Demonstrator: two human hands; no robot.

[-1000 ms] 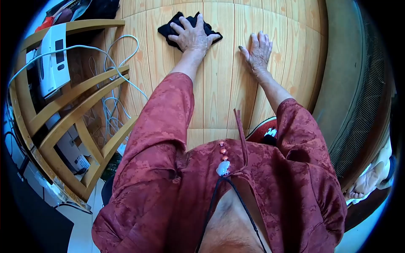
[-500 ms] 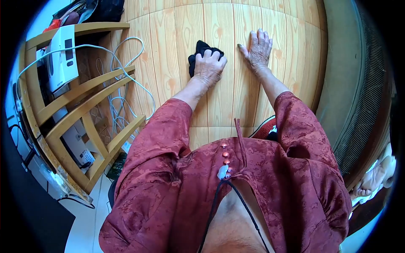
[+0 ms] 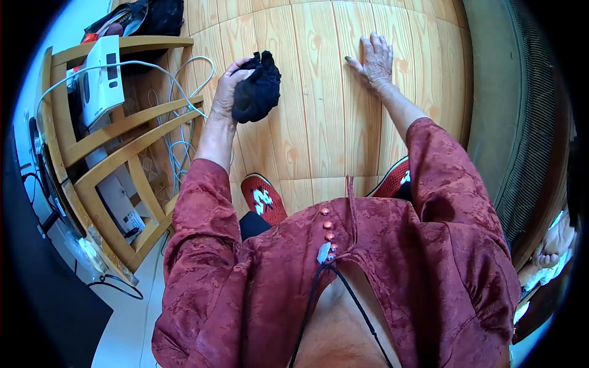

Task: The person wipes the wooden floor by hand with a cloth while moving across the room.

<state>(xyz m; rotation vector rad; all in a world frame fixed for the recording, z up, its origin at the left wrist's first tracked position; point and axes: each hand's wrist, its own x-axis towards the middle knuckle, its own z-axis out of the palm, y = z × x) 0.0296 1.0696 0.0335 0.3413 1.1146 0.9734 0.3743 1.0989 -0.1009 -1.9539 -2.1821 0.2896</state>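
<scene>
A bunched black cloth (image 3: 257, 89) is gripped in my left hand (image 3: 226, 92), whose fingers curl round its left side. The cloth hangs beside the palm, over the light wood-grain floor (image 3: 319, 92). Over to the right, my right hand (image 3: 375, 61) rests palm down on the same floor with its fingers spread and nothing held. The thumb of that hand points left and has a dark tip.
On the left stands a wooden frame (image 3: 116, 132) with a white box (image 3: 101, 80) and looping white cables (image 3: 178, 147). A green-grey padded seat (image 3: 506, 104) borders the right. Red shoes (image 3: 264, 199) are below. Another person's foot (image 3: 555, 242) shows at the far right.
My left hand first drew the spread cloth nearer and bunched it, then moved left and turned with the cloth in its grip. My right hand has stayed flat on the floor.
</scene>
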